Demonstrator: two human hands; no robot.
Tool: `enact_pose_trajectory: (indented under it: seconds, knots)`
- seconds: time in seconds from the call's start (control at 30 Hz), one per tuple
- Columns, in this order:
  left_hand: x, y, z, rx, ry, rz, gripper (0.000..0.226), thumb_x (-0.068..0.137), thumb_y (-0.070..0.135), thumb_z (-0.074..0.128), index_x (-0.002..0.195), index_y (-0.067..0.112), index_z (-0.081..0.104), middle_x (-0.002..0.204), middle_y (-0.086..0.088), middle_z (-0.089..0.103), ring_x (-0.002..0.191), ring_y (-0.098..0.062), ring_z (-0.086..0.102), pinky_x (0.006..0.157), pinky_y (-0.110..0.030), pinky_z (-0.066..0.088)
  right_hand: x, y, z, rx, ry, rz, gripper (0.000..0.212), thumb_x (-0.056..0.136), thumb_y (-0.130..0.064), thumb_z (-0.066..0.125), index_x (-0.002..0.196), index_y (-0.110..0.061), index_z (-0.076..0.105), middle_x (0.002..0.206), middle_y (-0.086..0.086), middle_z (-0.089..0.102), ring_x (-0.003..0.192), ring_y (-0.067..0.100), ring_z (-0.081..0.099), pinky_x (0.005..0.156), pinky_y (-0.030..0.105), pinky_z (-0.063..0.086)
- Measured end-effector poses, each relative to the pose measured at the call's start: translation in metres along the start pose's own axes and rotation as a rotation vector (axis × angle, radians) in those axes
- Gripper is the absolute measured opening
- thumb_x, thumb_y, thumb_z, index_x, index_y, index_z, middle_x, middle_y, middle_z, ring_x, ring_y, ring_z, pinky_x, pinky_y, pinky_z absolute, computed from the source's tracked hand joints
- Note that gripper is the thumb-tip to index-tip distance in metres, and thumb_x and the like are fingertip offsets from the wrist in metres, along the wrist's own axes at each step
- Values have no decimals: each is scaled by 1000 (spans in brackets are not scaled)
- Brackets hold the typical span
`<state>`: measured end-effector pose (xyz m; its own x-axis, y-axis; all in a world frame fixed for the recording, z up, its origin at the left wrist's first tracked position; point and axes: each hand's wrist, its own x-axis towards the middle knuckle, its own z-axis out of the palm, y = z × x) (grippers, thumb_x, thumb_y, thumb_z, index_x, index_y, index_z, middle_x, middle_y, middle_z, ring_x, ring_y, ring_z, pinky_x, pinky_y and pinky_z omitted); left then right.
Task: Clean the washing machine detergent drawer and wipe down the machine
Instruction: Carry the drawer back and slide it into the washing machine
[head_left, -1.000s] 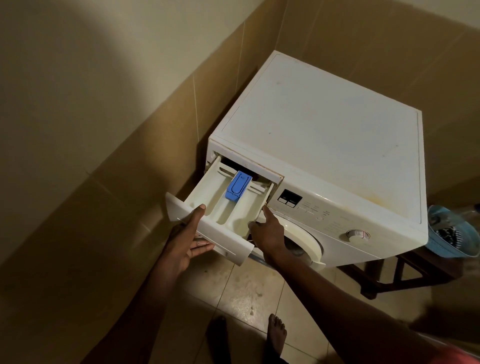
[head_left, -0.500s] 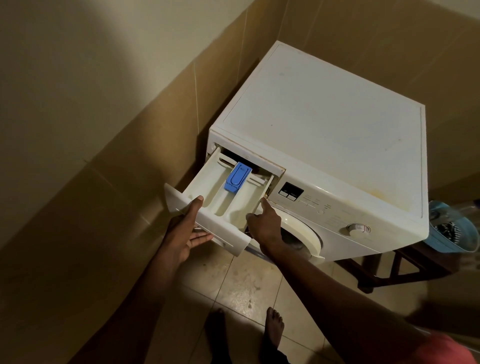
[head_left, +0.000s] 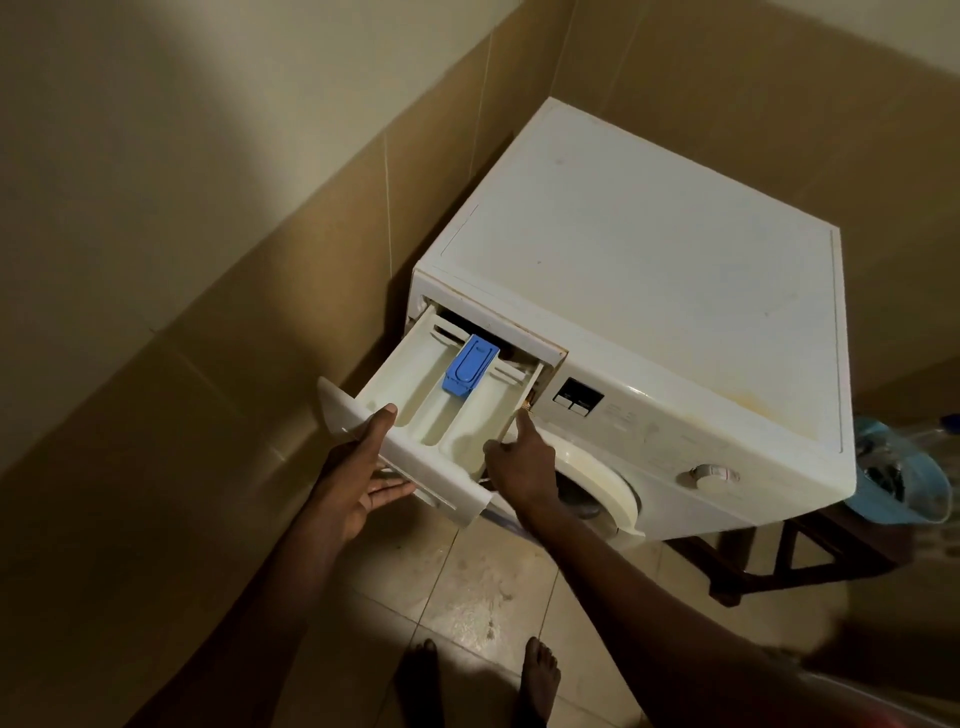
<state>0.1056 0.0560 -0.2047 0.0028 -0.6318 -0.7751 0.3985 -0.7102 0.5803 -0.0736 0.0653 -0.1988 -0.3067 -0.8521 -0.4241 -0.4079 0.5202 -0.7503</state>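
A white front-loading washing machine (head_left: 639, 280) stands in a tiled corner. Its cream detergent drawer (head_left: 415, 395) is pulled most of the way out at the machine's upper left, with a blue softener cap (head_left: 469, 366) in the middle compartment. My left hand (head_left: 363, 478) grips the drawer's front panel, thumb on top, fingers underneath. My right hand (head_left: 519, 462) holds the drawer's right side, thumb along its wall, just in front of the round door (head_left: 597, 493).
Beige tiled walls close in on the left and behind. A dark wooden stand (head_left: 810, 551) carries the machine. A blue bucket (head_left: 904, 483) sits at the right. My bare feet (head_left: 540, 680) are on the stained floor tiles below.
The drawer stays pulled out with both hands on it. The view has shifted a little, and my right thumb now lies higher along the drawer's right wall.
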Motion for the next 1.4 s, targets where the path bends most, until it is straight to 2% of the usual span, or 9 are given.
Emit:
enact_pose_trajectory:
  seconds: [0.23,0.43,0.57,0.7,0.87,1.03,1.13,1.2,1.4]
  knots:
    - [22,-11,-8,23,-35,65,64,80,39,74,135,18,49,118,-15,63,100,-37,67,77,-49,60,25,9,-8,141,21,6,41,102,-25,43,142,-16,44,110,-1,63,78,0,59,49,4,45]
    - [26,-25,-5,-49,-43,98,72,79,45,73,141,20,45,124,-15,60,95,-34,66,79,-49,60,31,14,-1,12,150,-85,28,101,-24,45,121,-11,61,81,-9,63,72,0,59,60,9,43]
    - [25,-36,-1,-84,-30,96,80,75,48,74,143,21,42,131,-16,58,100,-36,65,74,-46,61,34,12,0,-145,184,-98,31,101,-22,45,116,-2,63,110,9,69,96,22,63,79,24,43]
    - [25,-38,0,-100,-26,108,86,65,50,75,140,20,45,132,-13,57,100,-35,65,69,-43,61,33,13,4,-152,199,-90,35,100,-24,46,124,-2,60,120,13,67,107,26,64,93,33,48]
    - [27,-35,-3,-66,-5,110,96,55,56,75,139,19,46,132,-16,55,98,-38,67,73,-48,62,25,11,3,116,175,-73,32,100,-28,48,130,-19,58,93,-5,72,82,9,66,88,38,54]
    - [27,-35,1,-56,33,117,98,53,57,76,139,18,47,131,-13,58,98,-37,67,65,-42,63,39,39,13,262,100,24,35,95,-45,49,130,-44,53,126,-5,65,113,21,63,101,51,47]
    - [28,-34,2,-70,43,104,96,57,56,77,139,17,47,133,-14,57,100,-37,67,63,-41,63,25,20,11,201,108,-31,35,100,-38,44,133,-34,52,115,-2,68,98,16,65,97,44,50]
    - [25,-35,4,-68,58,118,84,68,54,76,138,18,47,130,-11,58,96,-34,67,63,-39,63,23,11,8,174,133,-55,38,102,-29,42,138,-20,50,123,-2,64,105,21,63,99,39,49]
    - [23,-36,12,-37,162,174,79,75,53,74,140,20,42,125,-8,58,108,-33,62,64,-39,62,31,18,8,159,149,-46,36,102,-31,42,131,-16,57,125,3,64,112,26,63,101,48,49]
